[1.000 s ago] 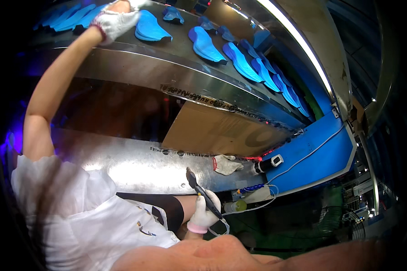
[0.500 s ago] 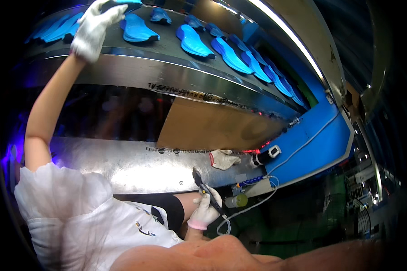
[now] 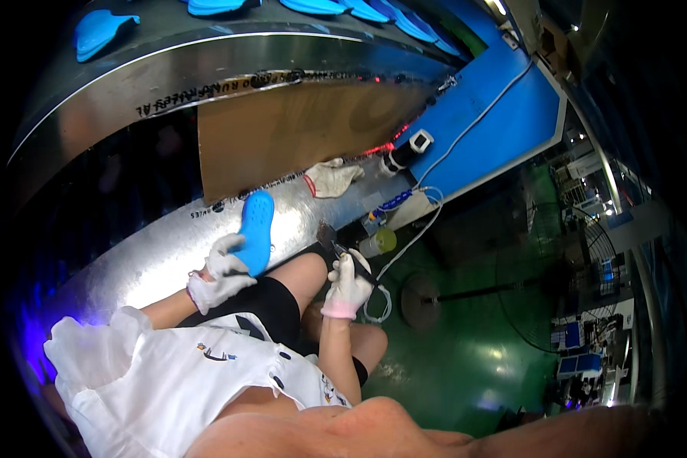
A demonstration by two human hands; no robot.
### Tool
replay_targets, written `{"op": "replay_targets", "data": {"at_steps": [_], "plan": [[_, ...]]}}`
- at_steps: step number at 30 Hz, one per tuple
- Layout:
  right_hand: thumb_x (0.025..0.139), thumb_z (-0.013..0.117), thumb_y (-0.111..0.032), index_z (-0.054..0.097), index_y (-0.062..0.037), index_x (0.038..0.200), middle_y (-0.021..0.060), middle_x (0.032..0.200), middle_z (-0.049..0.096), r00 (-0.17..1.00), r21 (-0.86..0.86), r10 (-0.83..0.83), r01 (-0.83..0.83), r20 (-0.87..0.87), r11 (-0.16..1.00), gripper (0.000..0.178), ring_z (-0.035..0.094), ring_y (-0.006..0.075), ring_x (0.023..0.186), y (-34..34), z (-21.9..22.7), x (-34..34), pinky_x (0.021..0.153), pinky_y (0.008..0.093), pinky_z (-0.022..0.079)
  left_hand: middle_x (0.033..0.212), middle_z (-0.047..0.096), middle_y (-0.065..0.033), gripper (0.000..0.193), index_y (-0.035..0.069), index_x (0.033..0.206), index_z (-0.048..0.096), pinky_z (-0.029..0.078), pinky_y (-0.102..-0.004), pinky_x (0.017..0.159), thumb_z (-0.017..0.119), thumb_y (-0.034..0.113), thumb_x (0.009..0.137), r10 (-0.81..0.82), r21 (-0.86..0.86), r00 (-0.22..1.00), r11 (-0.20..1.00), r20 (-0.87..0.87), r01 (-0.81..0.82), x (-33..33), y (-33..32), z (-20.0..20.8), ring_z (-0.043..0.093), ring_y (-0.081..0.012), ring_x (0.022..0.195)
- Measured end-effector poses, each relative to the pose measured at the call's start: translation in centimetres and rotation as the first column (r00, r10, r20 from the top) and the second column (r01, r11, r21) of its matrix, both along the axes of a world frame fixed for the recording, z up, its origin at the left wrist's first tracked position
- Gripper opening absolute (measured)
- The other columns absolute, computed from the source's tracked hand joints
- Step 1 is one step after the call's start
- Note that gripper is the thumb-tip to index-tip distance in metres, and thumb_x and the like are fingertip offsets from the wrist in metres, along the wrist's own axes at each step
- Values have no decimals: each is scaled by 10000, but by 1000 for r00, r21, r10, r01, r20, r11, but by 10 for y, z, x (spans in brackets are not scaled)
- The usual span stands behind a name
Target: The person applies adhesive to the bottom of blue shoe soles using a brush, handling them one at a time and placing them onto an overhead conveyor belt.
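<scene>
A bright blue shoe sole (image 3: 258,231), with small holes near its upper end, stands nearly upright in my gloved left hand (image 3: 225,275). The fingers grip it by the lower end, over the metal ledge. My right hand (image 3: 348,290), in a white glove with a pink cuff, is wrapped round a slim black hand tool (image 3: 363,269) above my lap. A dark, flat tip points away from me, and a pale hose or cable trails from the near end. Tool and sole are apart.
Beyond the metal ledge (image 3: 160,263) runs a dark conveyor (image 3: 168,34) carrying several blue soles (image 3: 103,32). A cardboard sheet (image 3: 298,126) leans below it. Nearby lie a loose white glove (image 3: 333,179), a black cylinder (image 3: 406,151) and a yellow-green-topped container (image 3: 379,242).
My left hand has come down from the conveyor to the ledge with a blue sole in it. The right hand still holds the tool, and the whole view has shifted.
</scene>
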State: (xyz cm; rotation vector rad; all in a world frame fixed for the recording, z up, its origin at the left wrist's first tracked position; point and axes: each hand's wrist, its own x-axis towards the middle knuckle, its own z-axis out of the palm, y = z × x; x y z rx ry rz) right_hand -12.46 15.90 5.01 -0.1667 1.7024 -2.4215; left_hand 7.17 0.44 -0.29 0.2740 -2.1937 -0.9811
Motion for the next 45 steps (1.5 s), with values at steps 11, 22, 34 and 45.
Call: {"op": "replay_targets", "data": {"at_steps": [11, 22, 34, 45], "plan": [[916, 639, -83, 633, 23, 1041, 59, 869, 636, 979, 8, 199, -200, 46, 980, 163, 558, 75, 647, -7, -21, 10, 539, 221, 460, 1134, 623, -243, 803, 18, 1295, 542, 515, -443, 871, 536, 666, 820, 32, 805, 958, -534, -285, 258, -59, -50, -6, 631, -342, 956], [769, 792, -144, 712, -65, 938, 147, 915, 708, 505, 628, 501, 109, -703, 771, 202, 696, 300, 835, -55, 29, 32, 766, 381, 549, 1188, 631, -181, 662, 86, 1352, 507, 562, -425, 868, 493, 606, 943, 204, 736, 833, -393, -515, 551, -81, 1, 10, 659, -304, 988], [740, 795, -29, 704, -33, 956, 55, 877, 706, 695, 428, 485, -275, -530, 861, 235, 662, 144, 776, -37, 58, 60, 717, 300, 531, 1250, 603, -167, 775, 92, 1357, 495, 547, -447, 928, 496, 706, 886, 48, 717, 757, -287, -651, 635, -66, 17, 57, 630, -324, 1076], [788, 742, 22, 708, -8, 1011, 94, 970, 705, 702, 451, 527, -318, -480, 834, 227, 669, 180, 879, -26, 67, 57, 780, 313, 527, 1287, 573, -231, 810, 123, 1476, 370, 590, -521, 824, 501, 676, 898, 130, 599, 676, -364, -725, 713, -78, -2, 21, 590, -404, 1144]]}}
